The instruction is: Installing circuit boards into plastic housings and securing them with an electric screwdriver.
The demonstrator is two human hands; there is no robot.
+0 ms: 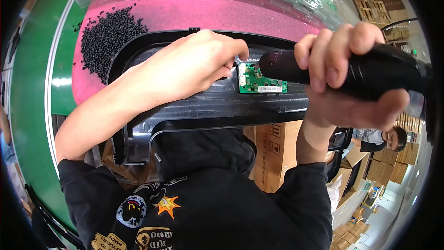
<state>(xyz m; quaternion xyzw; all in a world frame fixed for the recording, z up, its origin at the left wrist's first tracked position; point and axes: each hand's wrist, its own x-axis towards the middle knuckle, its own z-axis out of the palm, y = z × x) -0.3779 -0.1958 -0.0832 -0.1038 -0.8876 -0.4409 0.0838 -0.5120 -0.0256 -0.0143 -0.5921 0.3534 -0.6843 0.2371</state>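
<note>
PCB (pixel 254 81) w/ printed wht label (pixel 269 89), R fingers (pixel 336 60) round blk tool (pixel 372 71), can't tell if L fingers (pixel 237 49) pinch

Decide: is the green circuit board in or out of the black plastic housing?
In: the green circuit board sits within the black plastic housing, between its raised walls.

I wear a black shirt (pixel 240 208) whose short, loose sleeves (pixel 78 180) leave my forearms (pixel 111 102) and hands (pixel 199 62) bare. Its front bears a round, pale-edged badge (pixel 131 211), an orange-and-yellow starburst (pixel 167 207), a tan patch (pixel 111 242) and pale lettering (pixel 162 234).
</note>
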